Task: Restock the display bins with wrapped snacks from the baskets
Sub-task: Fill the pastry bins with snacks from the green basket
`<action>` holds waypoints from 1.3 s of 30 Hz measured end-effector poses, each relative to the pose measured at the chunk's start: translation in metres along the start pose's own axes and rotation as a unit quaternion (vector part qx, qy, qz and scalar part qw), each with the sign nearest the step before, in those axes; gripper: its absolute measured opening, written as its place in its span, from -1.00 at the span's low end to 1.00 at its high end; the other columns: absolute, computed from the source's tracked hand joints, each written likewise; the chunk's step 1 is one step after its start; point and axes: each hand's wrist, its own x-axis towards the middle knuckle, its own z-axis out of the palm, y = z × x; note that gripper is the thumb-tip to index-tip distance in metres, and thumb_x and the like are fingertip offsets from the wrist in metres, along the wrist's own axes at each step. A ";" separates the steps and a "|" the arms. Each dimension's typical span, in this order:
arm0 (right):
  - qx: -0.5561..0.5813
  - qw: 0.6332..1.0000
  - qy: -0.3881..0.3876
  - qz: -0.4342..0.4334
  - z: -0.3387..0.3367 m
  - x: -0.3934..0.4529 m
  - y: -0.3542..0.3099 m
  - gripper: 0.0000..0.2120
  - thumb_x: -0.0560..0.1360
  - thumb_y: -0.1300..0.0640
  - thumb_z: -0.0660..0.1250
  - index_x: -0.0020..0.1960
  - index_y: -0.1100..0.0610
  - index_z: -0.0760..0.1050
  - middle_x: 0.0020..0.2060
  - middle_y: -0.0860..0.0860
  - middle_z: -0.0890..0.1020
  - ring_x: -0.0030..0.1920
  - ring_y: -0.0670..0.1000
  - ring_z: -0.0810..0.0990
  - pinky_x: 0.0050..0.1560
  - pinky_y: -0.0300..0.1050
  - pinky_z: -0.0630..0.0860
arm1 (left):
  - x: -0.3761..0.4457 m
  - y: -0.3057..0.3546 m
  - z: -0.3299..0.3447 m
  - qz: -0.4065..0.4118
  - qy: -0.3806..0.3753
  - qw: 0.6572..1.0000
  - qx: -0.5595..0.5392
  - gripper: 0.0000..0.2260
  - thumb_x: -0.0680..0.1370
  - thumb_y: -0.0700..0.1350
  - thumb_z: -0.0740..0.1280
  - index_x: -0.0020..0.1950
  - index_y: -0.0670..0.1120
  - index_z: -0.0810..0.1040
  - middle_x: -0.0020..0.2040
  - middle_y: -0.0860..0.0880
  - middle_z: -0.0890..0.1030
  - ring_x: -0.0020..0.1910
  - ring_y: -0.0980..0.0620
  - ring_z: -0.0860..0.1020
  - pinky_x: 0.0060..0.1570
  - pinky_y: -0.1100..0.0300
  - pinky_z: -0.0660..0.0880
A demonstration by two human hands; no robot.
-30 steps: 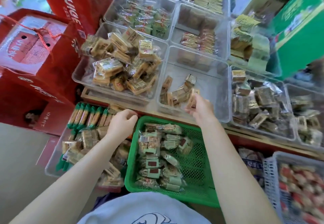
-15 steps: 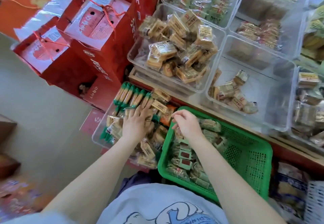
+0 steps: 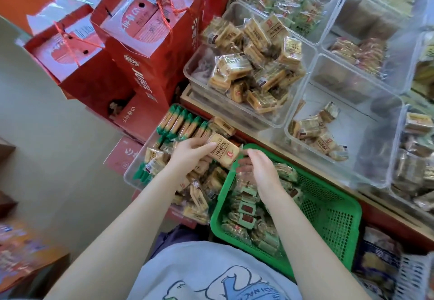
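A tan wrapped snack [image 3: 223, 150] is pinched by the left hand [image 3: 190, 151] — only at its edge — so it could be dropped; the right hand [image 3: 258, 170] hangs relaxed, holding nothing, over the green basket [image 3: 328, 217].

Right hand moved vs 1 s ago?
Yes. The right hand pulled back from the sparse clear bin and now hovers over the green basket.

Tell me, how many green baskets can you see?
1. The green basket sits in front of the person, below the clear bins, with wrapped snacks piled in its left half. The right hand hovers over its top left corner. Others may lie outside the view.
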 end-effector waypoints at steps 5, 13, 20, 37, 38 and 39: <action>-0.028 0.988 -0.148 -0.024 -0.026 -0.021 -0.024 -0.65 0.62 -0.09 0.30 0.23 0.16 0.56 -0.08 0.11 0.69 -0.20 0.08 0.60 -0.15 -0.03 0.54 | -0.020 0.028 0.030 0.042 -0.080 0.994 -0.066 -0.75 0.58 0.01 0.40 0.19 -0.09 0.64 -0.03 -0.09 0.73 -0.10 0.00 0.69 -0.12 0.22 0.60; 0.269 0.958 0.098 -0.036 -0.113 -0.007 -0.059 -0.69 0.65 0.00 0.27 0.23 0.23 0.49 -0.13 0.18 0.71 -0.29 0.07 0.67 -0.28 -0.09 0.64 | -0.004 0.031 0.046 -0.030 -0.038 0.998 0.036 -0.75 0.67 0.02 0.21 0.25 -0.01 0.60 0.07 0.00 0.70 -0.04 0.04 0.69 -0.12 0.21 0.54; 0.278 0.954 0.108 -0.039 -0.112 0.013 -0.069 -0.70 0.67 0.12 0.22 0.30 0.30 0.42 -0.09 0.23 0.66 -0.25 0.13 0.69 -0.30 -0.10 0.65 | 0.002 -0.007 0.032 0.017 0.054 0.965 0.254 -0.76 0.60 -0.06 0.28 0.25 0.03 0.59 0.25 -0.04 0.60 0.00 0.00 0.62 -0.03 0.10 0.57; -0.229 0.969 -0.075 -0.053 0.037 -0.002 0.018 -0.87 0.64 0.09 0.24 0.17 0.00 0.49 0.04 -0.01 0.61 -0.04 0.02 0.65 -0.04 -0.07 0.60 | 0.014 -0.008 -0.024 -0.024 0.152 0.979 0.134 -0.45 0.52 -0.11 0.43 0.43 0.19 0.32 -0.02 -0.06 0.63 -0.28 -0.06 0.68 -0.24 -0.13 0.66; -0.257 0.958 -0.062 -0.114 0.035 -0.006 0.014 -0.79 0.63 0.07 0.28 0.26 -0.01 0.45 0.10 -0.05 0.56 0.00 -0.02 0.60 -0.07 -0.18 0.54 | 0.009 -0.004 -0.022 -0.024 0.143 0.984 0.102 -0.51 0.49 -0.05 0.47 0.35 0.19 0.38 0.03 -0.07 0.63 -0.23 -0.07 0.70 -0.18 -0.13 0.67; -0.295 0.936 -0.057 -0.182 0.032 -0.011 0.011 -0.66 0.60 0.03 0.33 0.35 -0.02 0.40 0.17 -0.08 0.50 0.06 -0.06 0.55 -0.05 -0.25 0.48 | 0.004 0.000 -0.020 -0.028 0.132 0.988 0.078 -0.55 0.45 0.02 0.50 0.29 0.17 0.43 0.08 -0.07 0.62 -0.18 -0.09 0.71 -0.13 -0.13 0.67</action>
